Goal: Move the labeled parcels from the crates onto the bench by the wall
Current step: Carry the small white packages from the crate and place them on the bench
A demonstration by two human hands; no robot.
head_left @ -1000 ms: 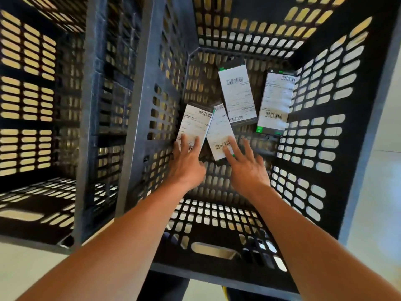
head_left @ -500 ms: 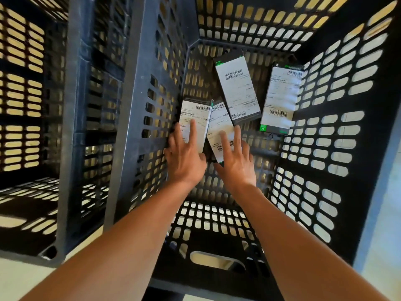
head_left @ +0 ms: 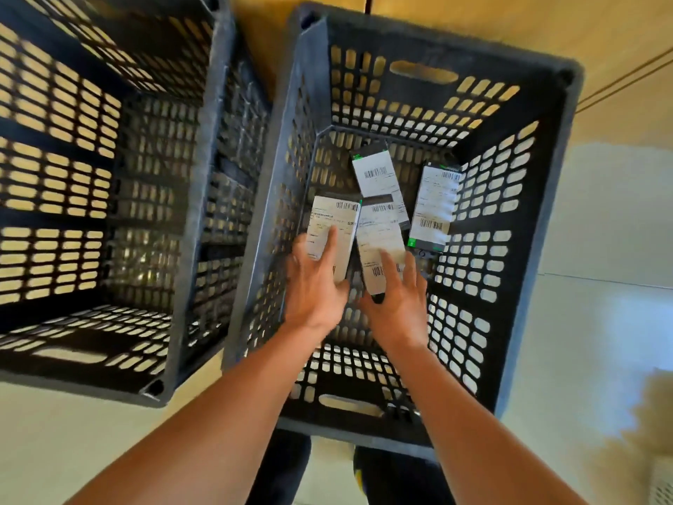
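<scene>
Both arms are reaching into the dark perforated plastic crate (head_left: 546, 198) on the right. The left hand (head_left: 315, 286) is lying w/ straight fingers on the lower half of a flat white-labeled parcel (head_left: 333, 227) near the crate's left wall; the parcel is stretching off toward 12 o'clock from the hand. Whether the thumb is hooking its edge, can't tell, too much blur. The right hand (head_left: 398, 304) is resting w/ spread fingers over the near end of a second labeled parcel (head_left: 380, 235), which is running toward 12 o'clock from the hand and lying just beside the first. A third labeled parcel (head_left: 377, 173) is sitting further back, partly under the second. A fourth labeled parcel (head_left: 433, 205) is leaning at the right wall, toward 1 o'clock from the right hand. Another dark perforated crate (head_left: 109, 176) is standing at 9 o'clock, touching the first.
</scene>
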